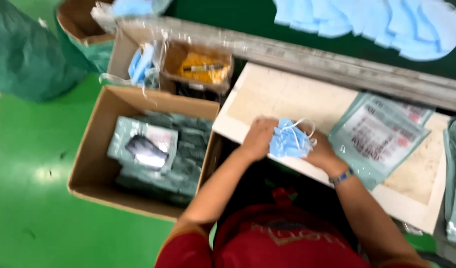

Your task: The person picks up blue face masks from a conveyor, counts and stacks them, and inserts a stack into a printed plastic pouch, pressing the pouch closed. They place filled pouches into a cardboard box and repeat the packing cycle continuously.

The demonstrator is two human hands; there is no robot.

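- Grip: our left hand [258, 139] and right hand [321, 153] close from either side on a small stack of light-blue pleated face masks with white ear loops [289, 140]. Fingers are curled around the stack's ends; both hands have hold of it.
- Position: the stack sits between our hands at the near edge of the pale cream worktop board [282, 94], at or just above its surface; blur hides which.
- Handling, as we judge it: very light, soft and floppy, with layers that could slide apart and fan out. A pinch across the whole thickness at the short ends looks the safest hold. The loose loops could snag.
- Look: soft blue non-woven fabric, roughly rectangular, edges uneven; thin white loops arc up over the top right.
- Wrist: a blue band [341, 175] on our right wrist.
- Just right of the hands: flat grey-green printed plastic pouches [377, 134] lying on the board.
- Left, on the green floor [29, 173]: an open brown cardboard carton [91, 149] packed with filled grey-green pouches [181, 149].
- Beyond it: a smaller box holding something yellow [203, 67].
- Far top right: a heap of loose blue masks [387, 22].
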